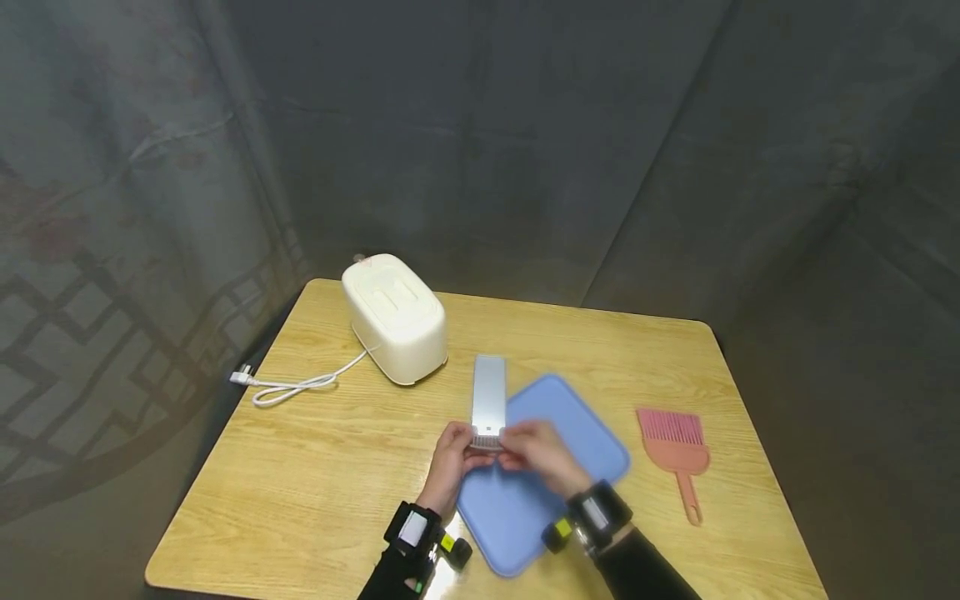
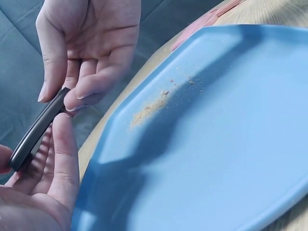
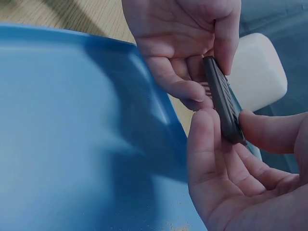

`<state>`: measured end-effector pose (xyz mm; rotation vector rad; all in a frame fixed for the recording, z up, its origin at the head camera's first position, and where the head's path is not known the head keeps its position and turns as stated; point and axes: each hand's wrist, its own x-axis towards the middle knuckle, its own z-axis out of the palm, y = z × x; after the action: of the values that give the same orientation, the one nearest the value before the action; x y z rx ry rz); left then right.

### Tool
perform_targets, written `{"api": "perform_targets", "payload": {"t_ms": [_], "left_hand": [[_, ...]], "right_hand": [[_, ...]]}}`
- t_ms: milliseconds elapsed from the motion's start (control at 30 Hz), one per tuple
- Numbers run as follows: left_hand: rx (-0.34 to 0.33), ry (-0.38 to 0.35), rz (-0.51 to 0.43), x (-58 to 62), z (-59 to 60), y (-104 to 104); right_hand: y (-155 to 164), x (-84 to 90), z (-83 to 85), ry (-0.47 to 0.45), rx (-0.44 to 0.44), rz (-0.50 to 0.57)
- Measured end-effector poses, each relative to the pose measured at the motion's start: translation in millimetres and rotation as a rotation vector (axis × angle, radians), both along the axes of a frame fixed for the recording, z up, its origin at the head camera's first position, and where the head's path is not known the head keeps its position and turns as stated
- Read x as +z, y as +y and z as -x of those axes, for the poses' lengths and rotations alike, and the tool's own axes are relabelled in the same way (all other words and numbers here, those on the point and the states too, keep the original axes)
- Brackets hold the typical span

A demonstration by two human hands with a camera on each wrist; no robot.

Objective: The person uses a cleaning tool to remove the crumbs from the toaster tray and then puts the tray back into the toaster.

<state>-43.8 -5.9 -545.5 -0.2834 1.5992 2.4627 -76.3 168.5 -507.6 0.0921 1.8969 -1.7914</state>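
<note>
A long silver crumb tray (image 1: 489,398) with a dark grip end (image 2: 36,130) is held level over the left edge of a blue tray (image 1: 525,504). My left hand (image 1: 467,442) pinches the near end from the left, thumb on one side and fingers on the other. My right hand (image 1: 516,443) pinches the same end from the right. The right wrist view shows the dark end (image 3: 222,98) between both hands' fingertips. A small patch of crumbs (image 2: 149,109) lies on the blue tray (image 2: 226,144).
A cream toaster (image 1: 395,317) stands at the back left of the wooden table (image 1: 315,467), its white cord and plug (image 1: 292,386) trailing left. A pink brush (image 1: 675,446) lies to the right of the blue tray. Dark cloth hangs behind.
</note>
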Motion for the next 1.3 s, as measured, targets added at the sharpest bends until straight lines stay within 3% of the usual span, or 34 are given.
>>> {"api": "perform_targets", "payload": {"t_ms": [200,267,367,433,533,633,800,967,1133,1300], "left_hand": [[-0.069,0.010,0.022,-4.4,-0.9,-1],[-0.112,0.013,0.075,-5.3,-0.1,-3],[-0.172,0.045,0.271,-2.0,3.3,-13],[-0.171,0.093,0.474,4.5,8.0,-26],[-0.094,0.169,0.763,20.5,19.6,-52],[0.024,0.230,0.950,40.7,35.3,-77],[0.177,0.319,1.076,75.8,58.3,-108],[0.235,0.442,1.214,101.7,77.2,-124],[0.153,0.524,1.359,108.3,100.8,-130],[-0.009,0.476,1.468,100.9,120.6,-131]], "right_hand": [[-1,-1.1,1.8,-0.001,-0.075,-0.026],[0,-2.0,3.5,-0.002,-0.098,-0.042],[2,-5.0,7.6,-0.001,-0.115,-0.067],[3,-7.9,11.3,-0.004,-0.116,-0.082],[4,-12.0,17.3,-0.009,-0.113,-0.106],[5,-14.9,23.2,-0.009,-0.087,-0.132],[4,-18.1,31.6,-0.003,-0.028,-0.166],[0,-20.8,36.3,0.010,0.008,-0.162],[-4,-24.6,40.5,0.020,0.021,-0.161],[-9,-28.1,41.0,0.035,0.043,-0.186]]}}
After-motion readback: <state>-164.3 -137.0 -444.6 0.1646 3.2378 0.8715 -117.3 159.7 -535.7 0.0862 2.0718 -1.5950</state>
